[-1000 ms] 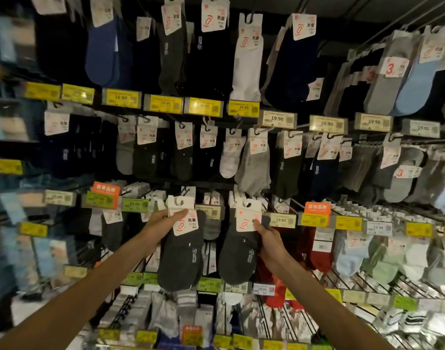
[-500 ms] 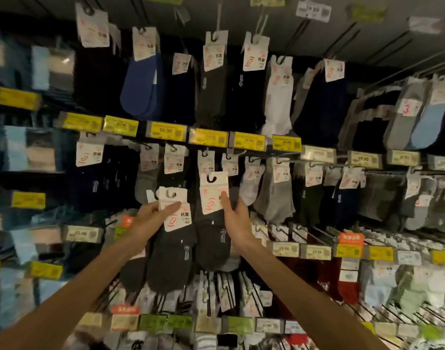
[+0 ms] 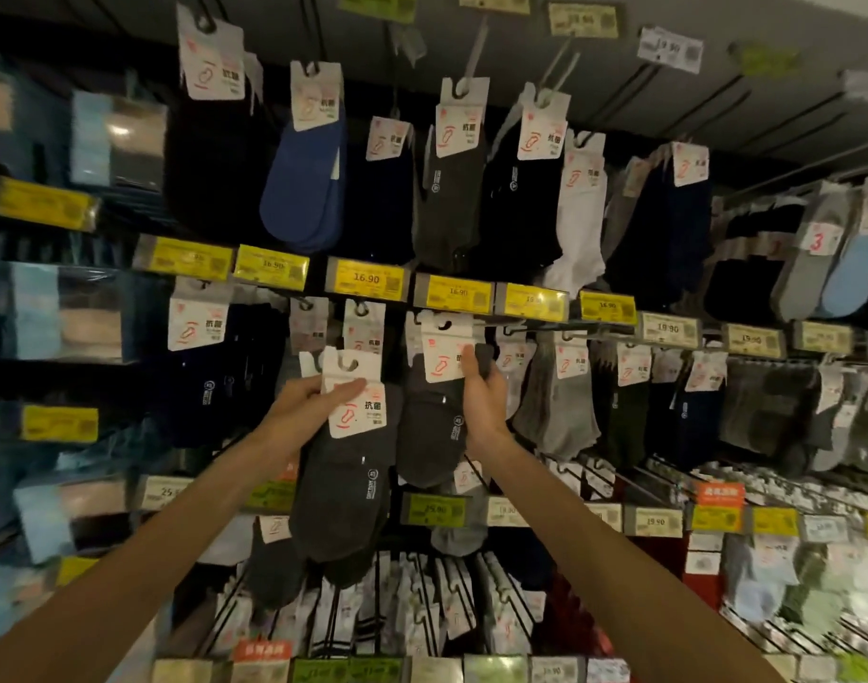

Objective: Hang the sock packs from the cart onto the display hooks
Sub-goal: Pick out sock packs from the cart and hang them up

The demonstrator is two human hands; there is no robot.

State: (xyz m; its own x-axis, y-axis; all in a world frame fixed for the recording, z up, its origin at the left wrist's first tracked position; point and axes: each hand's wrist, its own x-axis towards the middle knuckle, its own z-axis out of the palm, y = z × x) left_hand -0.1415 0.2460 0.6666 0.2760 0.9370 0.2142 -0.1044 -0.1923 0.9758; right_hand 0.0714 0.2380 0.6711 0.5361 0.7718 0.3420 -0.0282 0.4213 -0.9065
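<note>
My left hand [image 3: 301, 411] grips a stack of dark grey sock packs [image 3: 345, 490] by their white header cards, thumb across the front card, held below the second row of hooks. My right hand [image 3: 481, 401] holds another dark grey sock pack [image 3: 429, 436] by its white card, lifted so the card's hook slot sits just under the yellow price strip [image 3: 454, 292], at a display hook I cannot make out clearly. The cart is out of view.
The wall is packed with hanging socks: a blue pack [image 3: 306, 184], a white pack [image 3: 577, 224] and grey packs [image 3: 560, 401] to the right. Yellow price tags line each row. Long bare hooks [image 3: 707, 106] jut out at upper right. Lower rows hold striped packs [image 3: 412, 608].
Both hands have risen along the wall. My right hand has carried its pack up from the lower row to the hook level under the yellow tags. My view has tilted upward.
</note>
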